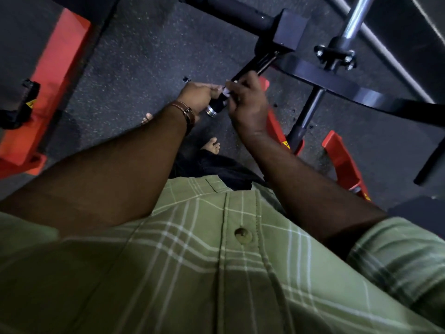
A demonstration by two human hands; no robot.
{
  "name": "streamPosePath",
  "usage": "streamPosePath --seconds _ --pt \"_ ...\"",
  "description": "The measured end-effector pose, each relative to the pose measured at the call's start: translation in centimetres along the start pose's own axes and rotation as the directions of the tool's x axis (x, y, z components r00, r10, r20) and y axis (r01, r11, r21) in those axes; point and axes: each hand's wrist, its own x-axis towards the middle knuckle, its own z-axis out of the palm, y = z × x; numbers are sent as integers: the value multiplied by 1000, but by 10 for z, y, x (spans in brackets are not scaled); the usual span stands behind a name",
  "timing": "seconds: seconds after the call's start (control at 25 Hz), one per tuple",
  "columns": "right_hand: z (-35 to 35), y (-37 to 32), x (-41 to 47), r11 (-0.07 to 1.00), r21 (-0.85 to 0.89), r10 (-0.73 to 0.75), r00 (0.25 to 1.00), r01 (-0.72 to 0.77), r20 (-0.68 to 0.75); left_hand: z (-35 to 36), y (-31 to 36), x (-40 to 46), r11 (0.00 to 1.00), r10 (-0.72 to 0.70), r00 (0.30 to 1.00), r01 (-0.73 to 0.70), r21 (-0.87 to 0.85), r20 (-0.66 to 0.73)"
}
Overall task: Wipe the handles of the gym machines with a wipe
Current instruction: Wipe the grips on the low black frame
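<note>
A black machine handle (218,106) with a silver end cap juts toward me from a black arm at the frame's upper middle. My left hand (198,97) grips the handle near its end. My right hand (248,102) sits just above it, fingers curled, pinching a small white wipe (225,90) against the handle. Only a sliver of the wipe shows between the two hands; the rest is hidden by my fingers.
Black machine frame (289,27) and a chrome bar (354,20) stand behind the handle. Red machine bases lie at left (48,88) and right (342,160). Speckled dark rubber floor (134,59) spreads between. My bare feet (212,145) show below the hands.
</note>
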Motion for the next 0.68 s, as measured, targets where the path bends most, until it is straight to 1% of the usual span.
streamPosePath --seconds 0.04,0.08,0.16,0.2,0.24,0.28,0.32,0.36,0.4,0.44,0.48,0.52,0.56,0.6,0.68 --pt "-2 1 5 1000 21 18 1000 -18 -5 1 -2 1 1000 -3 1000 4 6 -10" --pt "-8 5 14 998 47 48 997 -45 -64 1 -3 2 1000 3 1000 -2 19 -13" --pt "-21 16 28 996 65 77 955 -61 -287 -2 -5 2 997 24 1000 -23 67 -6" --pt "-24 16 29 998 47 62 940 -49 -336 -2 -4 1 995 29 1000 -29 94 -5" --pt "-21 12 26 1000 7 30 952 -30 -304 -3 -4 1 993 32 999 -31 115 -12" --pt "-13 6 20 998 -60 -17 986 7 -167 -2 -2 0 990 31 999 -27 137 -30" --pt "-3 2 12 992 -116 -35 998 41 57 0 -1 -2 989 26 998 -18 147 -56" --pt "3 3 7 988 -143 -32 975 65 222 1 0 -4 991 19 997 -8 137 -78" --pt "3 4 6 989 -130 -36 967 71 253 3 0 -4 992 21 996 -10 128 -87" --pt "0 8 9 996 -79 -32 983 47 178 4 0 -5 990 31 996 -20 136 -81" --pt "-4 12 12 1000 -4 -12 1000 12 24 4 0 -6 987 51 997 -40 155 -66" --pt "-8 16 14 998 49 33 989 -26 -143 3 0 -7 984 71 996 -62 167 -48" --pt "-8 17 13 997 57 66 968 -53 -243 3 -1 -7 984 80 996 -72 161 -42" --pt "-6 10 11 996 58 84 961 -71 -264 3 -2 -7 988 74 996 -66 136 -53" --pt "4 -1 0 993 89 97 973 -80 -208 5 -3 -7 996 51 995 -45 72 -83"
